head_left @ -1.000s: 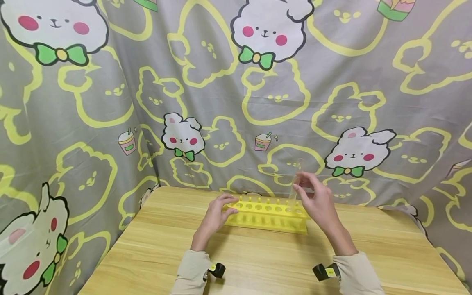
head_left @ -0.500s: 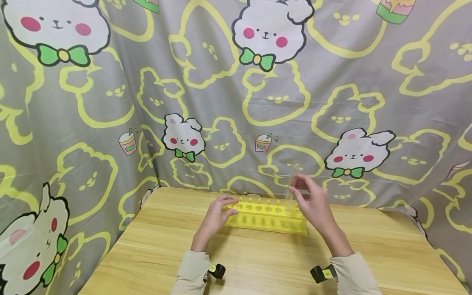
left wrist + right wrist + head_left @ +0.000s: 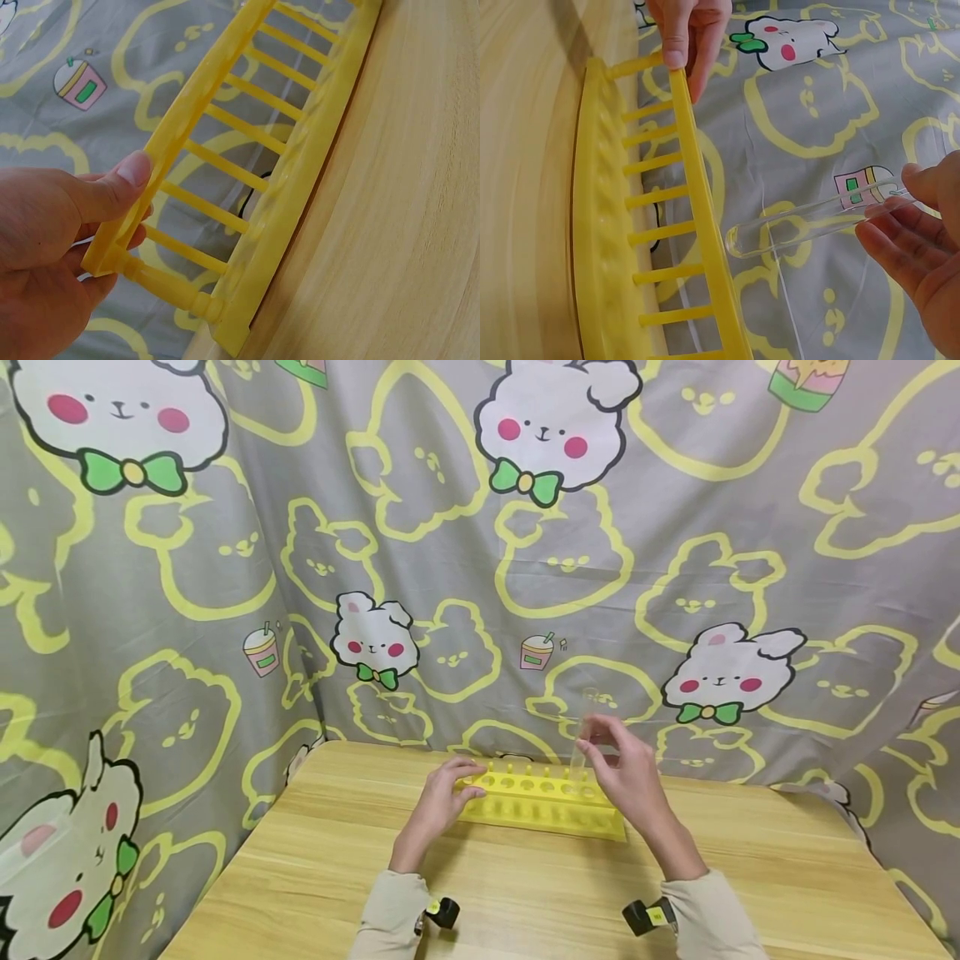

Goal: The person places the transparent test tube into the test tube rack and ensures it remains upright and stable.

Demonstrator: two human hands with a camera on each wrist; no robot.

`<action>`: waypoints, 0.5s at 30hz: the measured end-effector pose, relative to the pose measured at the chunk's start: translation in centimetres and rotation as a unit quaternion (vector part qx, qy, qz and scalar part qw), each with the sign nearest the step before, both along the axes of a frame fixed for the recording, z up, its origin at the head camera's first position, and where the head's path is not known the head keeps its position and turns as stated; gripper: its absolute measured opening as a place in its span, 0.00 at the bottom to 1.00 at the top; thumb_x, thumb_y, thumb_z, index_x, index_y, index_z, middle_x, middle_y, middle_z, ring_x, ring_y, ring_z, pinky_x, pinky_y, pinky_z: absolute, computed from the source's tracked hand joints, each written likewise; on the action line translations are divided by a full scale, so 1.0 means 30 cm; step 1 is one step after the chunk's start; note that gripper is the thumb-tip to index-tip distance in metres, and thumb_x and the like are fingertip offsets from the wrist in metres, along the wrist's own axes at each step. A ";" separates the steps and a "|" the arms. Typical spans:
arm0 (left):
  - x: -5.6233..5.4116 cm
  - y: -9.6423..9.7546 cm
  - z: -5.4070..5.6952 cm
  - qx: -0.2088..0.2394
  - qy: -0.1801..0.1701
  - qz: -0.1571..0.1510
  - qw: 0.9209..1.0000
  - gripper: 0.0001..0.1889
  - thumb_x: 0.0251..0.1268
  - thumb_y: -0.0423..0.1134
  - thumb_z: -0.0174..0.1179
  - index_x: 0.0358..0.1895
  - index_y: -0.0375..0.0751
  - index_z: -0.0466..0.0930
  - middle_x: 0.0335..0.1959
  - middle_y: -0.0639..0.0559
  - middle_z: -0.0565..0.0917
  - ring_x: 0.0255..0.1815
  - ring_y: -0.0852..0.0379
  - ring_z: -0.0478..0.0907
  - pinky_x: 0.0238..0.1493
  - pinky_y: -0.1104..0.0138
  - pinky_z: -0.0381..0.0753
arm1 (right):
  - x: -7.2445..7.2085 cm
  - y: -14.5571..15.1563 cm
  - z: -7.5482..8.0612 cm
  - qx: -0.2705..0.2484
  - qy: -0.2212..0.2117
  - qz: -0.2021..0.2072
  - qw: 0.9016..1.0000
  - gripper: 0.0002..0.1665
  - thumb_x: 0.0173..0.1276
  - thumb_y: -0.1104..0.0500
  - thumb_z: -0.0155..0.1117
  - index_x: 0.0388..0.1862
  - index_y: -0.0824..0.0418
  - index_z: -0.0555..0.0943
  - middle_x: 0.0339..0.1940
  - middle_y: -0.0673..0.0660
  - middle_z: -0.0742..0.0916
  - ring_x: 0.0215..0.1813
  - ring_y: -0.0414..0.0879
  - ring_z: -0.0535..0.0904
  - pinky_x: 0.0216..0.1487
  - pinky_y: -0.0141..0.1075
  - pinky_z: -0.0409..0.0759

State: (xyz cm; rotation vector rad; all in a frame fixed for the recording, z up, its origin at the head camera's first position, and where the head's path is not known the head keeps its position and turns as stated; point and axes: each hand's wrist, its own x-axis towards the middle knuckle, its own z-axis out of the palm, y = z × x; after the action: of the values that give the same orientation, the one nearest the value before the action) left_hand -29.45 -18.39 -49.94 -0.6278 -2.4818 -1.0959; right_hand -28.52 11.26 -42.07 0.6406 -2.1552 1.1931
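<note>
A yellow test tube rack (image 3: 540,827) with a row of holes and short pegs stands on the wooden table. At its left end my left hand (image 3: 442,793) grips the top plate, thumb on one side and fingers on the other, as the left wrist view shows. My right hand (image 3: 633,768) pinches a clear test tube (image 3: 802,225) between thumb and fingers over the right part of the rack. In the right wrist view the tube's rounded bottom lies close to the top plate, outside the holes. No other tube shows in the rack.
The wooden table (image 3: 525,893) extends around the rack on both sides and toward me. A grey patterned curtain (image 3: 450,552) hangs close behind the rack and along the left side. Both wrists wear small black cameras.
My right hand has moved left along the rack with the test tube, from near the last holes at the right end. The left hand and rack have stayed in place.
</note>
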 end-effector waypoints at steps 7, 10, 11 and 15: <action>0.002 0.000 0.002 0.001 0.000 -0.001 1.000 0.19 0.60 0.32 0.72 0.54 0.32 0.86 0.53 0.42 0.84 0.58 0.41 0.81 0.61 0.50 0.81 | -0.004 -0.023 0.003 0.003 0.005 0.000 1.000 0.20 0.68 0.68 0.72 0.58 0.61 0.80 0.41 0.51 0.87 0.46 0.45 0.87 0.39 0.33 0.88; 0.003 0.000 0.001 -0.001 0.004 -0.002 1.000 0.18 0.60 0.32 0.72 0.54 0.32 0.86 0.53 0.42 0.84 0.58 0.41 0.81 0.61 0.50 0.81 | -0.007 -0.033 0.004 0.001 0.002 0.001 1.000 0.20 0.68 0.68 0.72 0.57 0.61 0.81 0.41 0.51 0.87 0.45 0.45 0.87 0.39 0.35 0.89; 0.003 0.000 0.001 -0.001 0.005 -0.002 1.000 0.18 0.60 0.32 0.72 0.54 0.32 0.86 0.53 0.42 0.84 0.58 0.41 0.81 0.61 0.50 0.81 | -0.008 -0.036 0.003 0.000 0.002 0.001 1.000 0.19 0.68 0.68 0.72 0.57 0.60 0.81 0.41 0.50 0.87 0.45 0.45 0.87 0.39 0.35 0.89; 0.007 0.000 0.002 -0.008 0.008 -0.003 1.000 0.18 0.60 0.32 0.72 0.54 0.31 0.86 0.53 0.41 0.84 0.58 0.41 0.81 0.61 0.50 0.81 | -0.013 -0.046 -0.003 -0.007 0.005 0.007 1.000 0.20 0.68 0.68 0.72 0.57 0.60 0.81 0.41 0.50 0.87 0.45 0.45 0.87 0.39 0.34 0.89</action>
State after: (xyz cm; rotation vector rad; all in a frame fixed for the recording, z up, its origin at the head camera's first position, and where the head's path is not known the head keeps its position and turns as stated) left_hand -29.24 -18.38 -49.87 -0.6469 -2.4791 -1.0714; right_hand -28.92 9.88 -42.16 0.6541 -2.1370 1.2081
